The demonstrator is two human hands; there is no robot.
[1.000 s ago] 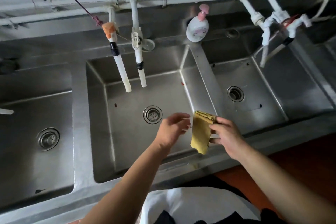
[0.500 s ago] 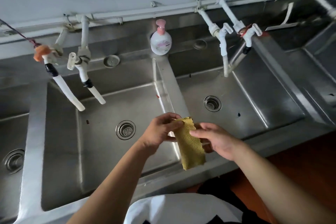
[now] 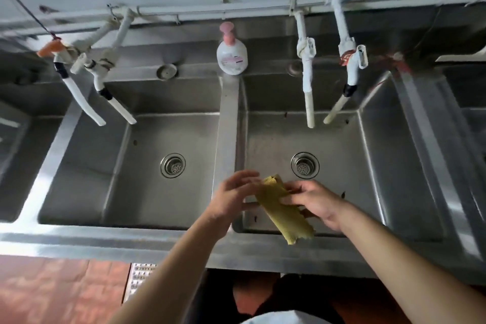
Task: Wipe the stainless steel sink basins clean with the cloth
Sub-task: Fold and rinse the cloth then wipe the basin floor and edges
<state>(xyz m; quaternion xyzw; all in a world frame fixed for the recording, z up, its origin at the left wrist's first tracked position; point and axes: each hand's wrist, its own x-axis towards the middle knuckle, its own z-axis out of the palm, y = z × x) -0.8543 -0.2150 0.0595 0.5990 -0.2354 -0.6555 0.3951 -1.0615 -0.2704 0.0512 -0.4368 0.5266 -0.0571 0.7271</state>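
A folded yellow cloth [image 3: 285,214] hangs in the air over the near left corner of the right steel basin [image 3: 381,181]. My right hand [image 3: 315,200] grips the cloth from the right side, fingers wrapped over its upper part. Touching the cloth's top left edge is my left hand [image 3: 231,197], fingers spread, above the divider [image 3: 227,123] between the basins. The left basin [image 3: 86,181] lies to the left, with a round drain [image 3: 172,166]. The right basin's drain [image 3: 305,165] sits just beyond the cloth.
White taps [image 3: 307,81] hang over the back of each basin. A soap pump bottle [image 3: 232,51] stands on the back ledge above the divider. More basins continue at the far left and right. A red tiled floor [image 3: 52,289] and a metal grate [image 3: 138,279] lie below the sink's front edge.
The view has swung so both middle basins are centred. The cloth has tilted, its lower end pointing right, and both hands have shifted slightly right over the right basin.
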